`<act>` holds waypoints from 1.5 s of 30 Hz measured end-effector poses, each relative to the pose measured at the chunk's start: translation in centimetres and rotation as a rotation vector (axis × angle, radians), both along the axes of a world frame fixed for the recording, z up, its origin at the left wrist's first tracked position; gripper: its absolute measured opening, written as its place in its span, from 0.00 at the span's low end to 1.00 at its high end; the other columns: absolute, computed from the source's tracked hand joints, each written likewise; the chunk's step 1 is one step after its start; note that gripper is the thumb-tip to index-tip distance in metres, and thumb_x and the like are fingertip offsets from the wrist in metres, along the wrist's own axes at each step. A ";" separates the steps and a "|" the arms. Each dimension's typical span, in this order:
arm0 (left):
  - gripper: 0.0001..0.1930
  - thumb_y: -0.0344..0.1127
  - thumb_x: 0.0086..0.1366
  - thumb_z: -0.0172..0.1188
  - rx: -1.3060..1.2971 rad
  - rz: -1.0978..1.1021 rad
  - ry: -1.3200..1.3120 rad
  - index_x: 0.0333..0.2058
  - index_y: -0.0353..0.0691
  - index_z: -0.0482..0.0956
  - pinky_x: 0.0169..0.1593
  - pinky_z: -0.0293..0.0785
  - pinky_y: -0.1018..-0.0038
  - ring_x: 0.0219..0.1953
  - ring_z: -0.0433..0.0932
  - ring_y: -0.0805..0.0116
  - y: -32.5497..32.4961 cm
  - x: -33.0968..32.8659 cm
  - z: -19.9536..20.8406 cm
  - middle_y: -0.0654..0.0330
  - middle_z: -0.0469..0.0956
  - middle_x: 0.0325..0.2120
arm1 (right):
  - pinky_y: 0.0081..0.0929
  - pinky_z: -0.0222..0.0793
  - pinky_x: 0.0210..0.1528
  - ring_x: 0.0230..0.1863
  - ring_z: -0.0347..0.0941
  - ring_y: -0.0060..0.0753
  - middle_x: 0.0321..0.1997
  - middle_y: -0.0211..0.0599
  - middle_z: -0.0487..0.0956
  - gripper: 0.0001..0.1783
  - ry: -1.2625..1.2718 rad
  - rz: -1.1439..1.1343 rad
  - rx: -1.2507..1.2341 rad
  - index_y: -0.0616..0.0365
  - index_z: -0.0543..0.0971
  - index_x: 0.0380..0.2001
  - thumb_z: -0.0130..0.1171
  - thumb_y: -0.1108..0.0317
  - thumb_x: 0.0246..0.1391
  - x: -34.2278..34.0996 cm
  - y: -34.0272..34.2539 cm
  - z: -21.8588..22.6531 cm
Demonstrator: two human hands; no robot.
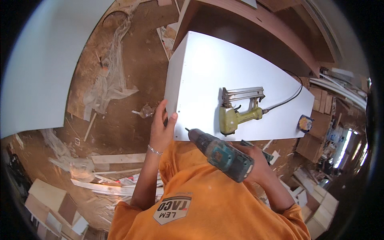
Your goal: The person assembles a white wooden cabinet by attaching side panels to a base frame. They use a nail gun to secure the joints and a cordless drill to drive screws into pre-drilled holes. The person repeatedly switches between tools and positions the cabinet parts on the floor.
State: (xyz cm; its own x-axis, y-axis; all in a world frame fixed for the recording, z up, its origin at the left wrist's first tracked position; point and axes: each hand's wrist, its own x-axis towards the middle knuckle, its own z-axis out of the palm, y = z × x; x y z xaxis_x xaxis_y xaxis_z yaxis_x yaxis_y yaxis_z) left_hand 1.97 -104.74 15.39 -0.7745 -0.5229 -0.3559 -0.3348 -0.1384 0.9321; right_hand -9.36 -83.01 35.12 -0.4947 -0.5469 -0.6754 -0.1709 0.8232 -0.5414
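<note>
A white box-shaped cabinet (208, 68) lies in front of me, with small dark holes along its left edge. My left hand (161, 130) holds its near left corner, thumb on the top face and fingers against the left side. In my right hand (259, 163) is a teal and black cordless drill (224, 156). Its bit points up and left, just beside the cabinet's near edge and apart from it. On the top face rests a yellow-green nail gun (236, 118), its dark hose running off to the right. A blue tape measure (305, 123) sits near the right end.
A large white panel (36, 64) stands at the left. Crumpled clear plastic (110, 80) and wood strips (118, 158) litter the brown floor. Behind the cabinet is a brown wooden frame (272, 28). Board offcuts (48, 200) are piled at the lower left, with more at the right.
</note>
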 end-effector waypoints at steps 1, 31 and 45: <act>0.32 0.50 0.70 0.57 -0.085 -0.062 -0.090 0.63 0.33 0.66 0.60 0.69 0.66 0.58 0.74 0.57 0.9 -0.2 -1.2 0.45 0.73 0.57 | 0.43 0.76 0.45 0.40 0.81 0.55 0.37 0.49 0.84 0.36 -0.008 -0.025 -0.025 0.53 0.78 0.52 0.72 0.51 0.38 -0.1 1.3 0.3; 0.13 0.24 0.58 0.58 -1.523 -1.835 0.498 0.42 0.35 0.85 0.55 0.78 0.59 0.51 0.81 0.48 88.1 -46.7 0.6 0.43 0.82 0.45 | 0.33 0.75 0.49 0.42 0.81 0.37 0.41 0.42 0.84 0.24 -0.076 -1.685 -0.196 0.61 0.80 0.43 0.72 0.62 0.42 20.5 45.9 -14.1; 0.13 0.44 0.49 0.69 -1.196 -1.786 0.623 0.30 0.43 0.88 0.49 0.79 0.62 0.40 0.84 0.54 82.2 -46.6 6.4 0.49 0.85 0.36 | 0.33 0.74 0.52 0.48 0.81 0.33 0.46 0.43 0.84 0.22 -0.064 -1.296 -0.178 0.60 0.81 0.47 0.71 0.63 0.50 14.4 47.0 -14.1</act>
